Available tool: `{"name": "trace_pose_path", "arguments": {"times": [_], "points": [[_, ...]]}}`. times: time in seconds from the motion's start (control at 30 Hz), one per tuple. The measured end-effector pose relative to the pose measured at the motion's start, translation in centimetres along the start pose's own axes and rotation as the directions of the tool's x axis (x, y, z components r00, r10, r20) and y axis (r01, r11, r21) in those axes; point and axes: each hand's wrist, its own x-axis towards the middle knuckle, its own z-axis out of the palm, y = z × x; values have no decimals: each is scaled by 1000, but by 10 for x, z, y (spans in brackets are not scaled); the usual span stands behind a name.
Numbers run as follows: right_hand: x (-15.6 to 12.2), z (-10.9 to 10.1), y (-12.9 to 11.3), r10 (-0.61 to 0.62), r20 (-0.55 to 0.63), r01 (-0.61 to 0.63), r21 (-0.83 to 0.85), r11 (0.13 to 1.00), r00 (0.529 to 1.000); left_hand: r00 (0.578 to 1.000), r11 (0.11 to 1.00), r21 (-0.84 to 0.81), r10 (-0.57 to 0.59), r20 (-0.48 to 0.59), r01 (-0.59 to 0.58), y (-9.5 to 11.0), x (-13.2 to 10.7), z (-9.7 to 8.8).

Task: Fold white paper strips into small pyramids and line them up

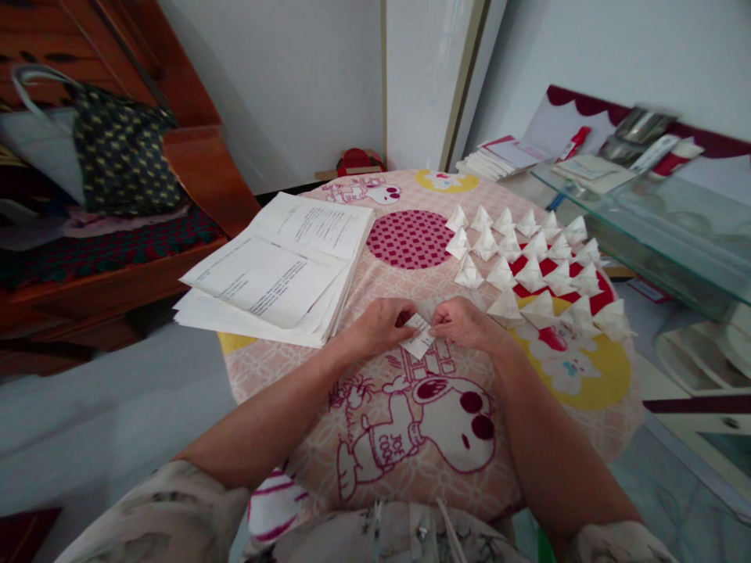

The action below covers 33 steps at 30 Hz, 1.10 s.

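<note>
Sleeves [170,508] nearest; paper [418,341] in hands [384,322], corner toward body [404,536], long axis unclear.

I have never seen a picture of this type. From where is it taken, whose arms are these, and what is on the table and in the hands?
There is no machine here. The one picture comes from a camera worn on a person's head, looking forward and down, so the arms at the bottom are the wearer's own. The left hand and right hand are bare, and between them they hold a small printed paper. The table has a patterned cloth. To the left lies a stack of printed sheets; to the right stand rows of small, pointed folded papers.
</note>
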Motion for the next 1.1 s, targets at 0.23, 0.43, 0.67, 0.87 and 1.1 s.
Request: {"name": "trace_pose_path", "arguments": {"times": [0.23, 0.43, 0.67, 0.87, 1.1], "points": [[-1, 0, 0, -80, -11, 80, -46, 996, 997, 996, 990, 121, -67, -52, 73, 2, 4, 6], [-3, 1, -7, -65, -38, 59, -137, 989, 997, 990, 966, 220, -130, -50, 138, 6, 4, 7], [-2, 2, -9, -14, -68, 5, -140, 990, 998, 985, 946, 274, -164, -55, 173, 7, 5, 11], [-6, 3, -13, 117, -82, -121, -55, 991, 990, 980, 938, 284, -189, -66, 200, 7, 6, 11], [-5, 0, 3, 147, 51, -155, 228, 961, 988, 981, 945, 264, -182, -66, 193, 5, 6, 12]]}}
